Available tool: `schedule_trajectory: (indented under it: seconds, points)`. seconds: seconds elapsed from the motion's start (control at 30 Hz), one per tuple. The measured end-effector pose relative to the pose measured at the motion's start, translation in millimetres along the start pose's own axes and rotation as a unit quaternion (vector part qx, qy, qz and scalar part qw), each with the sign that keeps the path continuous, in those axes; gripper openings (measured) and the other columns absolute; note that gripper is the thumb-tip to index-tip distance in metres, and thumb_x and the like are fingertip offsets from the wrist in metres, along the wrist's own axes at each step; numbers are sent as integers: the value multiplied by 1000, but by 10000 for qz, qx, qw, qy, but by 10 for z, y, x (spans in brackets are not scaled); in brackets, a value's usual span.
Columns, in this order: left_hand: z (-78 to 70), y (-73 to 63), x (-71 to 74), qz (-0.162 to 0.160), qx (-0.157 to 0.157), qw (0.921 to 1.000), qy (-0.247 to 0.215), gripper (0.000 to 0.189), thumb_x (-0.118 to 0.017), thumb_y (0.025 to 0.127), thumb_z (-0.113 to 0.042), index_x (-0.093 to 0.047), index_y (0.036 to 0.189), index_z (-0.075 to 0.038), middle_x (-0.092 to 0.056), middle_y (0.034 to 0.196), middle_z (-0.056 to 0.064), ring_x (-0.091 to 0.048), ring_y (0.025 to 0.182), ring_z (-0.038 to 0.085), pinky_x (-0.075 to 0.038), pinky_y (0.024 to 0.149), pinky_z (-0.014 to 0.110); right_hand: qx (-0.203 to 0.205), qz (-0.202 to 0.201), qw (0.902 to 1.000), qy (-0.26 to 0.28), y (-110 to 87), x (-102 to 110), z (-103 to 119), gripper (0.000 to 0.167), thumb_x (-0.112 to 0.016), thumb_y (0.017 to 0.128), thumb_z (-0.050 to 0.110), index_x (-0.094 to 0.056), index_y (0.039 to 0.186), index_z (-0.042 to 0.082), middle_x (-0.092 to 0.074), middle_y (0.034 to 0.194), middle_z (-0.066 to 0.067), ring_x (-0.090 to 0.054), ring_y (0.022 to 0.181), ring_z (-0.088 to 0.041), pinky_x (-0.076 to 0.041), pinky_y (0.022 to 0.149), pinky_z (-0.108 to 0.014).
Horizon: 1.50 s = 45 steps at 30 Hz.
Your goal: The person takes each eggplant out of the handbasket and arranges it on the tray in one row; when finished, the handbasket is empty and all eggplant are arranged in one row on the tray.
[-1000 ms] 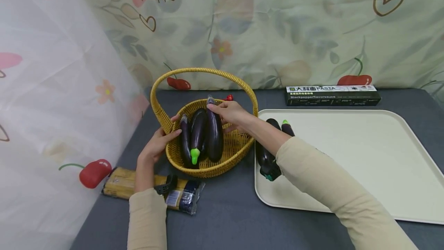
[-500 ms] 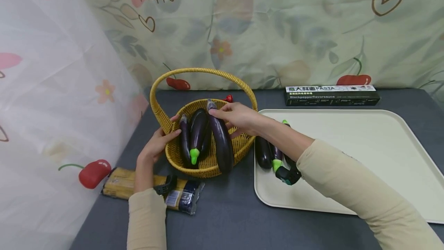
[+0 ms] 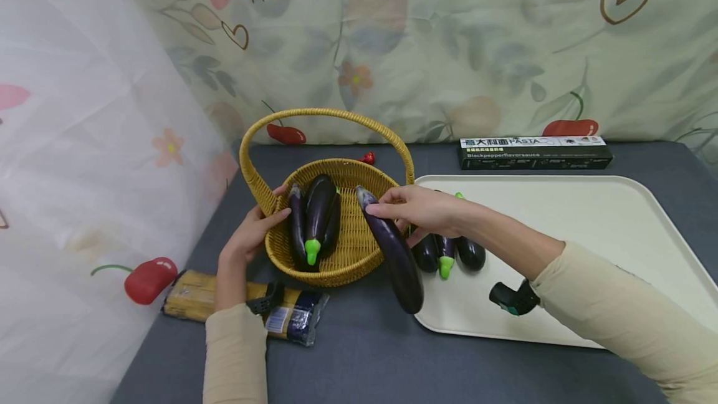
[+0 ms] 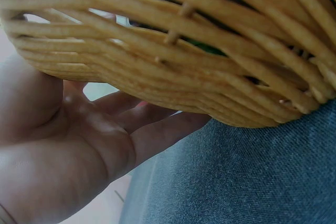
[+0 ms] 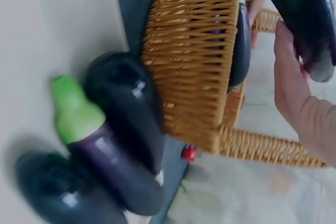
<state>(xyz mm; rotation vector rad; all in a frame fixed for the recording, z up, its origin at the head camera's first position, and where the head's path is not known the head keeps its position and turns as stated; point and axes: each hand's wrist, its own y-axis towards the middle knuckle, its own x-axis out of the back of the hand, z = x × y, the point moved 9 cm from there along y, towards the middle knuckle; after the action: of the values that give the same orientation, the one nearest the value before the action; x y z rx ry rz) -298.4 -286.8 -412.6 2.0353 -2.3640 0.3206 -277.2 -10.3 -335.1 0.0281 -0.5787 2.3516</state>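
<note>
- Head view: the right hand [image 3: 429, 209] pinches a long, dark purple eggplant [image 3: 395, 254] near its greyish stem end. It hangs tilted between basket and tray, blunt end lowest.
- Its skin is smooth and glossy, so it is probably slippery; it looks firm and moderately light, and could bruise. The narrow neck suits a pinch, though the thick end may swing; a hold round the middle would likely be steadier.
- The left hand [image 3: 249, 234] grips the side of a golden wicker basket [image 3: 331, 278], where other eggplants [image 3: 318, 211] lie. More, one green-capped, rest on the smooth, cream-coloured tray [image 3: 589, 254].
- Left wrist view: the left fingers reach against the open, wavy weave, which seems light and slightly springy.
- Right wrist view: the right fingers press the held eggplant's neck; the basket's ribbed wall stands just beside the tray.
</note>
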Motion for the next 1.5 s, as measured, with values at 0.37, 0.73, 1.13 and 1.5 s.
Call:
schedule_trajectory:
  seconds: [0.37, 0.73, 1.13, 1.5]
  points:
    - [-12, -2, 36, -29, 7, 10000, -1, 65, -56, 98, -27, -23, 153, -26, -23, 153, 12, -36, 130, 34, -46, 88, 35, -178, 432, 9988, -152, -289, 215, -450, 41, -58, 96, 38, -52, 111, 1, -55, 103, -15, -59, 92, -26, -53, 69, -42]
    - [-23, -2, 40, -51, 30, 10000, -27, 65, -57, 98, -28, -23, 153, -27, -24, 153, 12, -37, 129, 34, -47, 86, 34, -499, -126, 9987, -39, -490, 845, -739, 44, -55, 97, 39, -45, 115, 0, -58, 107, -14, -60, 100, -27, -52, 76, -46]
    - [-9, -8, 7, -15, 18, 10000, 13, 65, -57, 98, -28, -23, 153, -26, -24, 153, 12, -36, 130, 33, -43, 92, 41, -968, -983, 9904, 85, -437, 1447, -1160, 51, -55, 96, 44, -38, 120, 3, -54, 100, -9, -59, 88, -19, -52, 74, -40]
    - [3, 0, 1, -9, 23, 10000, 24, 65, -56, 98, -27, -23, 154, -25, -23, 153, 11, -34, 132, 32, -38, 96, 46, -1361, -1565, 9778, -290, -252, 1649, -1412, 53, -55, 95, 47, -42, 113, -1, -52, 95, -11, -58, 74, -15, -53, 67, -35]
